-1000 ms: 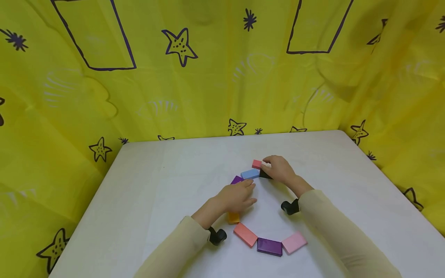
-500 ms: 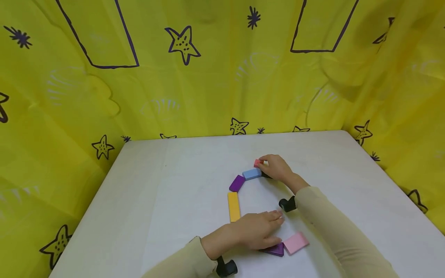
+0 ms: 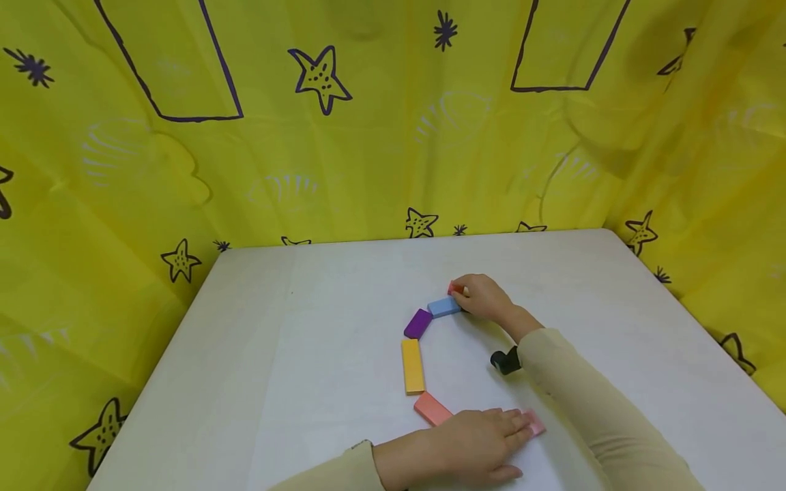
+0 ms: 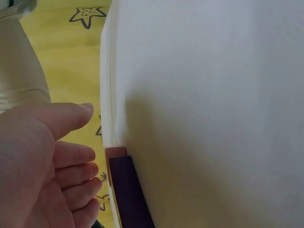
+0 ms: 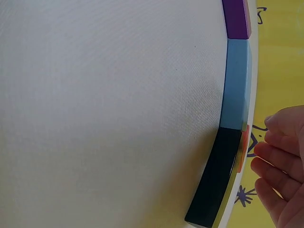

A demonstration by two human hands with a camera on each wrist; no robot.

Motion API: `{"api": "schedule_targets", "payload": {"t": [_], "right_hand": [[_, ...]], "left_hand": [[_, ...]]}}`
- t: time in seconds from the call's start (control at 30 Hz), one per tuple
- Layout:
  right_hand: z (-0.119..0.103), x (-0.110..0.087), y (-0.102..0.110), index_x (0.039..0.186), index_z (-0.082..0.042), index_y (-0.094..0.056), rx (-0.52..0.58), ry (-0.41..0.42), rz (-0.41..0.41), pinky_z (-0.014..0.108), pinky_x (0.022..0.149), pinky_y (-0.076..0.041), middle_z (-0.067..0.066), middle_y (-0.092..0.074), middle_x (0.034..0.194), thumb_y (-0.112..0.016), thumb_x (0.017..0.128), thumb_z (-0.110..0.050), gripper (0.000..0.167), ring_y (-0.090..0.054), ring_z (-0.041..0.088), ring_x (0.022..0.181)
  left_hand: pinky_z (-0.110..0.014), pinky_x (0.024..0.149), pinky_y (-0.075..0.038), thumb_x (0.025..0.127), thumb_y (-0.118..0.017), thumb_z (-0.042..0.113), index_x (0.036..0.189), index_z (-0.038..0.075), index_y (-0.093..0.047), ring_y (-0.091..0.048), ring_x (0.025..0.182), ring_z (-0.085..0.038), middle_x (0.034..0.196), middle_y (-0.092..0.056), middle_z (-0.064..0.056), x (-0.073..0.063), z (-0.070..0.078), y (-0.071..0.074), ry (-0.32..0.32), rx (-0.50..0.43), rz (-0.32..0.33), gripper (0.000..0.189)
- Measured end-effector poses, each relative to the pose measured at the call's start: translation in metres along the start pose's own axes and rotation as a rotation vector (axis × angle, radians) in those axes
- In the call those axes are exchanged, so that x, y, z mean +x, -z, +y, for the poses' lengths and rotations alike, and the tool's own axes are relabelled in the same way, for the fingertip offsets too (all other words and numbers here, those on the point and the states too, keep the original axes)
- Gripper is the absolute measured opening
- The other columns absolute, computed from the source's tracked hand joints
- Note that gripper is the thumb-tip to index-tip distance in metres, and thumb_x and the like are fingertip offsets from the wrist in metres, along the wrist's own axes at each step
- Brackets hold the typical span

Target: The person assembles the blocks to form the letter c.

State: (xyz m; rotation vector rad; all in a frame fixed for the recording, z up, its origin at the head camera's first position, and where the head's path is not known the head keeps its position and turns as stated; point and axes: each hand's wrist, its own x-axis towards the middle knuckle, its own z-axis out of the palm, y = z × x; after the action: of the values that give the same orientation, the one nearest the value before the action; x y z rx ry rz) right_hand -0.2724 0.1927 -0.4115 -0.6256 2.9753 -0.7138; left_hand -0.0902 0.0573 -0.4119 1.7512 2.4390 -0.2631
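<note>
Several coloured blocks form a curved line on the table. My left hand (image 3: 475,443), fingers straight, is over the front of the curve. It hides most of the purple block (image 4: 129,192) there and partly covers the pink block (image 3: 536,423). Up at the back, my right hand (image 3: 486,298) is beside the small red block (image 3: 451,288); its fingers are loosely bent, and no block shows between them in the right wrist view. Below that hand, the black block (image 5: 214,175) meets the light blue block (image 3: 443,307) end to end. Whether the fingers touch the red block, I cannot tell.
Along the curve's left side lie a second purple block (image 3: 418,323), a yellow block (image 3: 413,367) and a salmon block (image 3: 432,408). A yellow patterned curtain (image 3: 368,157) surrounds the white table (image 3: 331,320) at the back and sides.
My left hand has moved from the upper left of the curve down to its front, uncovering the purple and yellow blocks. My right hand has shifted slightly left, over more of the red block.
</note>
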Motion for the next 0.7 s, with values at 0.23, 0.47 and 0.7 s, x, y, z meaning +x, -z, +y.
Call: {"api": "schedule_targets", "payload": {"t": [0.23,0.47,0.7], "right_hand": [[-0.0015,0.0016,-0.0032,0.091,-0.004,-0.067,-0.028,0.016,-0.024,0.034,0.067,-0.044,0.003,-0.059,0.077,-0.059,0.088,-0.012,0.013,-0.049,0.019,0.069],[-0.0037,0.0024,-0.0041,0.096,-0.002,-0.068,-0.059,-0.019,-0.046,0.035,0.071,-0.047,0.003,-0.059,0.077,-0.058,0.088,-0.013,0.017,-0.05,0.02,0.07],[-0.0023,0.0038,-0.004,0.11,0.006,-0.064,-0.061,-0.022,-0.046,0.043,0.09,-0.043,0.018,-0.064,0.105,-0.054,0.089,-0.009,0.027,-0.057,0.032,0.101]], "left_hand": [[-0.014,0.104,-0.013,0.095,-0.032,0.052,0.146,0.02,-0.026,-0.012,0.133,0.001,0.147,-0.023,0.011,0.0011,0.0029,-0.0028,0.005,-0.036,-0.025,0.061],[-0.013,0.103,-0.014,0.095,-0.032,0.053,0.145,0.019,-0.027,-0.013,0.133,0.001,0.147,-0.024,0.01,0.0032,0.0034,-0.0062,0.019,-0.036,-0.031,0.061],[-0.012,0.102,-0.015,0.094,-0.032,0.053,0.145,0.022,-0.027,-0.012,0.132,0.002,0.147,-0.022,0.013,0.0047,0.0036,-0.0052,0.034,-0.055,-0.064,0.06]]}}
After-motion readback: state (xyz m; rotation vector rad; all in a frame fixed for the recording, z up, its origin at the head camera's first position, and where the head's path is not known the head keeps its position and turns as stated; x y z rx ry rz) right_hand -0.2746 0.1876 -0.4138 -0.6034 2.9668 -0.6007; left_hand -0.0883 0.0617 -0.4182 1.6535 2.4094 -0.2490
